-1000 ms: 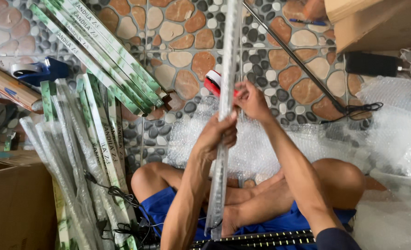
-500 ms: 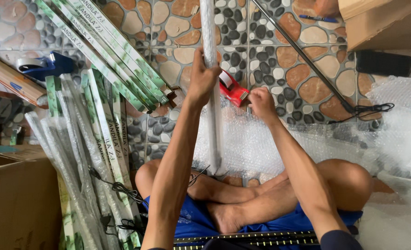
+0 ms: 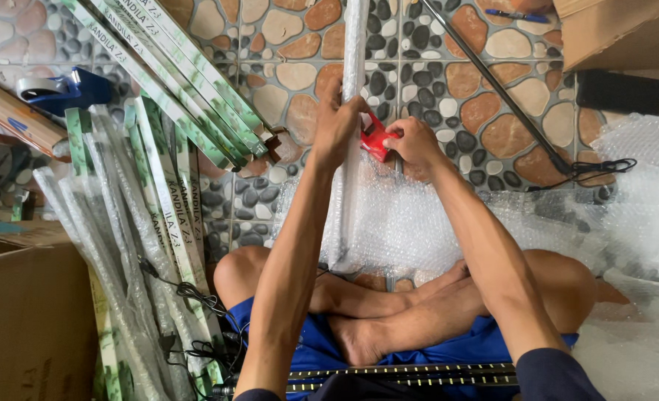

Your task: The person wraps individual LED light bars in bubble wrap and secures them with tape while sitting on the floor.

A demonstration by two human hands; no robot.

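Left hand [image 3: 337, 126] gripping a long bubble-wrapped tube [image 3: 350, 141] lying upright across the pebble floor [image 3: 448, 82], fingers curling around it, right hand [image 3: 417, 145] pinching a small red tape dispenser [image 3: 375, 138] against the tube, bubble wrap sheet [image 3: 418, 223] spreading beneath, green-and-white boxed tubes [image 3: 174, 82] stacking at left.

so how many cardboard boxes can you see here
2. One cardboard box sits at the lower left beside the wrapped tubes; another cardboard box is at the top right corner. Both are cut off by the frame, so more may lie outside.
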